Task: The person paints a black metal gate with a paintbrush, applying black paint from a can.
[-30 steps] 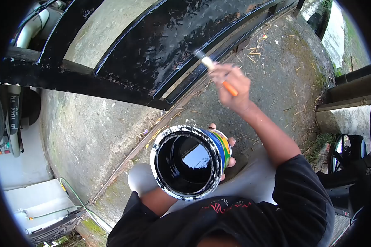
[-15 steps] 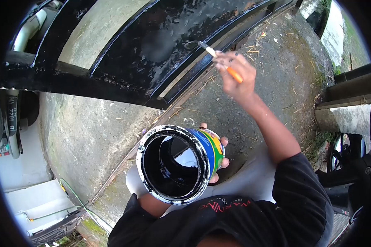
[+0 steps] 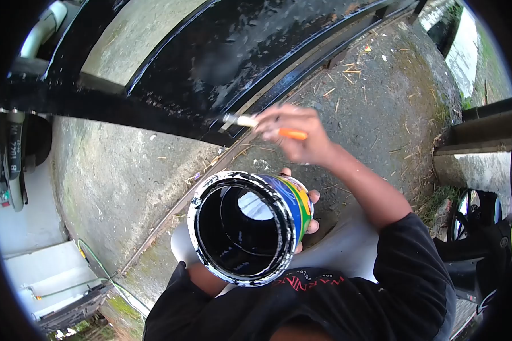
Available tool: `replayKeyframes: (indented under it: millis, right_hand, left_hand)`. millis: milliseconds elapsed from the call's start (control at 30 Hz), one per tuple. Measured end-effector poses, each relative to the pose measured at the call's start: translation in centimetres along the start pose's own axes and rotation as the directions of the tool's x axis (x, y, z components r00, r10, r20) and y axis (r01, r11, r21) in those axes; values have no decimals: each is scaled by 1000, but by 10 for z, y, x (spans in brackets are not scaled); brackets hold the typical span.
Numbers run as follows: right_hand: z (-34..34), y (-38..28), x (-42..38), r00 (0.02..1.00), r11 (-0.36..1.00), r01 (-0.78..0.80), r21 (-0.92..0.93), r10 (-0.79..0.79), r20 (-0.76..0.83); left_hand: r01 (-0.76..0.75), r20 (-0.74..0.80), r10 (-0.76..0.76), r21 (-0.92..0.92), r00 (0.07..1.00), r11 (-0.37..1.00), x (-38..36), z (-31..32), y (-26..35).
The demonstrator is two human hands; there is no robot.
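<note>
Pinching the brush in right fingers, we pointed it leftward toward the gate, left fingers cupping the can.

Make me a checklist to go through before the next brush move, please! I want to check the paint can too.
1. Brush held: ok, the right hand has it.
2. Paint can held: ok, the left hand has its fingers around the side.
3. Can open: ok, no lid covers the top.
4. Rim clean: not ok, it has black and white smears.
5. Bristles loaded with paint: cannot tell, they are too blurry.
6. Bristles touching the black metal frame: cannot tell, they look close, but contact isn't clear.
</note>
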State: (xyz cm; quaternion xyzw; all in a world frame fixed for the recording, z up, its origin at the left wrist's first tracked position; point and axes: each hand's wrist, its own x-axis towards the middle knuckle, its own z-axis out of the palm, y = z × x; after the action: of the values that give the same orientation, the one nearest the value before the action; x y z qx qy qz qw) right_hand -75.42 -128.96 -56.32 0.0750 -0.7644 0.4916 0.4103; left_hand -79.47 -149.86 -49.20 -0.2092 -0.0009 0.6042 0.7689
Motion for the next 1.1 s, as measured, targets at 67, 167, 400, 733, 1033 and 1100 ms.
replayKeyframes:
  millis: [67,167,400,733,1033,1100]
  right_hand:
    - [-2,-4,6,993,996,44,-76,-51,-102]
    - [18,-7,-3,986,994,86,-69,-95,-137]
    - [28,-18,-9,989,989,100,-110,-111,-101]
    - [-8,-5,5,916,944,-179,277,262,-304]
    - [-77,-62,38,797,795,9,607,361,-484]
    - [-74,-86,40,849,746,24,665,336,-408]
  left_hand:
    - [-30,-44,32,33,999,999,-2,-2,1]
    - [27,36,-27,6,999,1000,0,-9,7]
    - [77,97,-69,-82,993,994,-2,-11,0]
    - [-5,125,14,-74,992,997,0,-19,3]
    - [-303,246,280,61,928,951,9,-102,76]
    - [-389,240,351,135,905,911,12,-122,93]
